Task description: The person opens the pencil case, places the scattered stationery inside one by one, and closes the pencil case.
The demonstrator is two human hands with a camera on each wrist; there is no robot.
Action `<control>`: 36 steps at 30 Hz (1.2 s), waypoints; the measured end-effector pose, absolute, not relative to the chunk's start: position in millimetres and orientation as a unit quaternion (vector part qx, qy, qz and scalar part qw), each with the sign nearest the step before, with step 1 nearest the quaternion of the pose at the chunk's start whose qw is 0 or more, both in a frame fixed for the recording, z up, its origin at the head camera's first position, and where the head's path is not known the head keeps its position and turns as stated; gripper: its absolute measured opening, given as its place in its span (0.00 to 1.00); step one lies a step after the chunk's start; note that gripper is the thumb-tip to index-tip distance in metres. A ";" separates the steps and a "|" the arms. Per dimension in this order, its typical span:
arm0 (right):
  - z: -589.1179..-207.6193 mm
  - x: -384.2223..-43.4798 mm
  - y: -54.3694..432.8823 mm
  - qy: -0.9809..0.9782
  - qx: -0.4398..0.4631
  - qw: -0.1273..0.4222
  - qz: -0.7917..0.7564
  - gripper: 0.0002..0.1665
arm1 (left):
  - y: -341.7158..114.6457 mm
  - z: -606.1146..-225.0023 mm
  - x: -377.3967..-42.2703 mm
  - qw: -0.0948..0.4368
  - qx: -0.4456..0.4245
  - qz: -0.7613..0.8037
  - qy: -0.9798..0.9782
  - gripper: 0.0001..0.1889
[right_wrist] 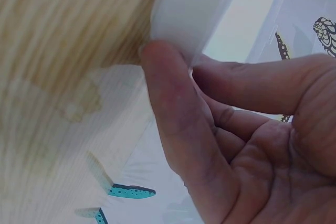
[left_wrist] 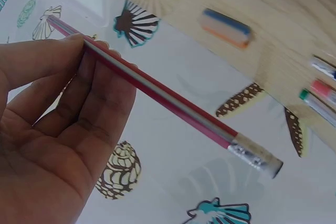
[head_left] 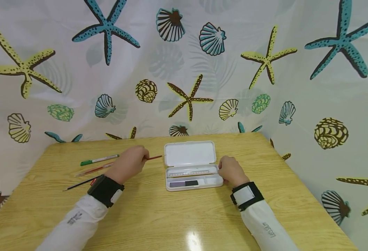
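In the head view my left hand holds a red pencil to the left of an open white pencil case. The left wrist view shows thumb and fingers pinching this red and silver striped pencil, its metal band and eraser end pointing away from the hand. My right hand grips the case's right end, with the case wall between thumb and finger in the right wrist view. Inside the case lie a clear ruler and a purple and black block.
Left of the case, a green-capped pen, a reddish pen and a dark pencil lie on the wooden table. A blue and orange eraser-like block shows in the left wrist view. A patterned cloth hangs behind.
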State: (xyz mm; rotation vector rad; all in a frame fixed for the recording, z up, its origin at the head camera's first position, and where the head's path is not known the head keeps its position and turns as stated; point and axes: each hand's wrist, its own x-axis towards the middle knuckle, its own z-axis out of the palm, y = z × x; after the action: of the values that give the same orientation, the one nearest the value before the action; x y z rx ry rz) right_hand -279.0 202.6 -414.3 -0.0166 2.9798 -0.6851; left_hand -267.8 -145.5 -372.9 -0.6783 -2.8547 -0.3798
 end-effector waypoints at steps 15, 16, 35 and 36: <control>-412.3 -276.7 201.3 0.974 -0.002 0.043 -0.221 0.02 | -80.2 -362.3 -279.1 0.072 -0.258 -0.147 -0.952 0.06; -412.5 -276.8 201.3 0.975 -0.003 0.041 -0.219 0.02 | -76.2 -361.8 -279.5 0.070 -0.261 -0.146 -0.952 0.06; -415.1 -278.9 202.7 0.976 -0.003 0.036 -0.216 0.04 | -19.3 -377.9 -274.1 0.051 -0.327 -0.153 -0.931 0.08; -415.5 -279.2 203.0 0.976 -0.004 0.033 -0.216 0.04 | -17.3 -380.1 -274.4 0.050 -0.328 -0.156 -0.930 0.08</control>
State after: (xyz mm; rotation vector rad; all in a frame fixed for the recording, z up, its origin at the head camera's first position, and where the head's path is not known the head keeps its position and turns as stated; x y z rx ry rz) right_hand -279.2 203.0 -415.5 -0.0110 3.0025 -0.6639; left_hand -274.4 -17.3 -380.1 -0.9990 -2.8344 -0.4741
